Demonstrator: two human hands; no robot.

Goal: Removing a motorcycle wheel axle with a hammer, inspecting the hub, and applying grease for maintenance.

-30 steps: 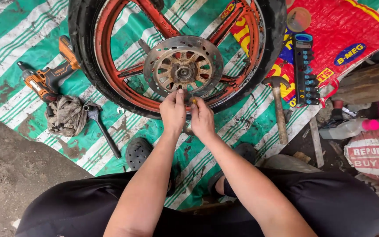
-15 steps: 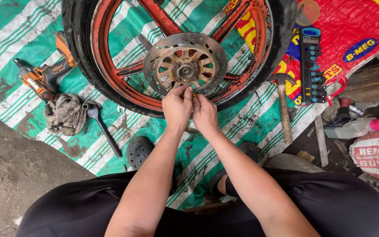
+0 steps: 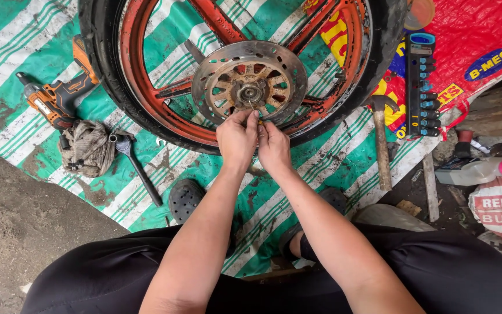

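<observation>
A motorcycle wheel with an orange rim [image 3: 146, 104] and black tyre [image 3: 97, 52] lies flat on a green-and-white striped tarp [image 3: 7, 70]. A round metal brake disc [image 3: 250, 87] sits at its hub. My left hand [image 3: 236, 139] and my right hand [image 3: 273, 145] are pressed together at the disc's near edge. Their fingertips pinch a small thin part just below the hub. What that part is cannot be made out.
An orange power drill [image 3: 56, 96], a dirty rag [image 3: 88, 148] and a socket wrench [image 3: 137, 168] lie to the left. A hammer [image 3: 382, 139], a blue socket rail [image 3: 422, 84] and a plastic bottle [image 3: 477, 171] lie to the right. A black sandal [image 3: 184, 200] rests near my knees.
Both hands have stayed joined at the disc's near edge, shifting only slightly toward the hub. The view has drifted a little.
</observation>
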